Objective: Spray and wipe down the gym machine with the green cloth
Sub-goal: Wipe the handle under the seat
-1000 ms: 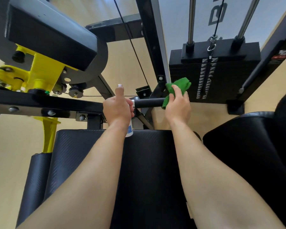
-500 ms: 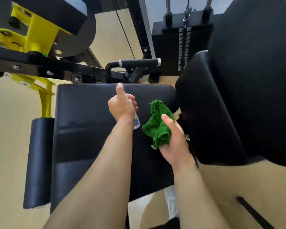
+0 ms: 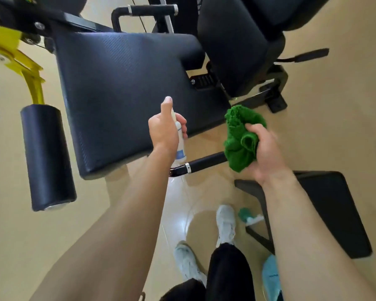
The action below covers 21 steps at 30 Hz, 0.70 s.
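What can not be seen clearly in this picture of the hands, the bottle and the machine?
- Spray bottle, head view: the left hand covers its nozzle and most of its body; label too small to read.
- Near handle, head view: its right end is hidden behind the green cloth bunched in the right hand.
- Yellow frame, head view: cut off by the left edge.
- Small green-and-white object on the floor: too blurred to identify.
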Tool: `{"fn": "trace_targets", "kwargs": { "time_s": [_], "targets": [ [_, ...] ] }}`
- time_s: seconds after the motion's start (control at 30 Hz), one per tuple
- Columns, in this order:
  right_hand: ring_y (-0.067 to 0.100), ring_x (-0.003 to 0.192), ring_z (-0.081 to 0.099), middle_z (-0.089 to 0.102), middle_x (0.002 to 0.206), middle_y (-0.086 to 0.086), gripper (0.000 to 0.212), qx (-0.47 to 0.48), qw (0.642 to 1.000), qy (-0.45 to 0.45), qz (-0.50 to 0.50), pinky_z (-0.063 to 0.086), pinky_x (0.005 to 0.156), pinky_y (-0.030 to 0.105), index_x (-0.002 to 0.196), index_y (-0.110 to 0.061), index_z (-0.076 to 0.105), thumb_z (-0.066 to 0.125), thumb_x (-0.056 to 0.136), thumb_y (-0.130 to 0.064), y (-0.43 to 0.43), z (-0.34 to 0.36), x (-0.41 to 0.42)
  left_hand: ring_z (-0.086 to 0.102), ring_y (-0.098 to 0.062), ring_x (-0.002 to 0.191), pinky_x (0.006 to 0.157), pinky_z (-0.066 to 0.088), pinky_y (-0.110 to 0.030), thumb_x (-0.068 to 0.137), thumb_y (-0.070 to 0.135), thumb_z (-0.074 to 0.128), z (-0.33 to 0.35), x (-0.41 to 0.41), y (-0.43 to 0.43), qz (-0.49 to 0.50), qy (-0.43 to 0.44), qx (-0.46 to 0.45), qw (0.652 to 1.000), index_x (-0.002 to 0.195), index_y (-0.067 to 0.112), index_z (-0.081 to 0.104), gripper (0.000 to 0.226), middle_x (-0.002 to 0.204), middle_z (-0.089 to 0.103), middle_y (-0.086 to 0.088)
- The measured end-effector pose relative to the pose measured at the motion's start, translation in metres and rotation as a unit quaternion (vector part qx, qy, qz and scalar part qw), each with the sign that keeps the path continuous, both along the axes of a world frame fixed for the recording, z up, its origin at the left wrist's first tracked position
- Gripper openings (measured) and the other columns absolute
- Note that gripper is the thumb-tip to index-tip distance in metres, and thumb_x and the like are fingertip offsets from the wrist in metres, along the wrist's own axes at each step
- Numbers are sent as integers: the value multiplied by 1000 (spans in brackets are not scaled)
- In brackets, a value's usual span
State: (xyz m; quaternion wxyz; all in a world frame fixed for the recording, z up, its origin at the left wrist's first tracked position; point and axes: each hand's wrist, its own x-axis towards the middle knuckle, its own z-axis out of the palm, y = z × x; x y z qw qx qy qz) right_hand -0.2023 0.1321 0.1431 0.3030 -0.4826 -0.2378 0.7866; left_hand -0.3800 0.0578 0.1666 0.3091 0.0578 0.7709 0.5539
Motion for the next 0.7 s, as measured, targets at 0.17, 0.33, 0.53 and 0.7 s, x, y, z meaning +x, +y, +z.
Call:
{"fn": "trace_targets", "kwargs": {
  "time_s": [0.17,0.33,0.53,0.7],
  "targets": [
    [30,96,69,70,108,14,47,-61,996,-48,-37,58,82,46,128,-7,66,65,87,-30,-47,-25,55,52,-17,47,55,52,-27,108,46,40,-15,60,-63,-107,-54,-41,992,57,8,58,66,56,56,-8],
    [30,95,73,74,112,14,33,-99,987,-116,-59,60,75,44,122,-13,70,65,91,-26,-85,-39,81,54,-14,45,51,50,-25,108,48,45,-45,105,-95,-70,-60,-85,992,63,6,61,64,55,59,-6],
    [29,99,72,73,110,10,27,-95,982,-146,-73,59,73,42,119,-19,69,64,93,-25,-98,-44,102,51,-11,44,47,48,-23,108,40,50,-59,134,-95,-22,-36,-65,997,59,6,61,61,56,58,-9],
    [29,99,72,74,110,10,25,-80,988,-122,-50,61,81,47,118,-18,70,62,95,-24,-97,-41,106,49,-14,44,48,47,-22,108,30,50,-68,144,-96,-25,-18,-51,998,56,6,60,58,51,55,-7]
  ]
}}
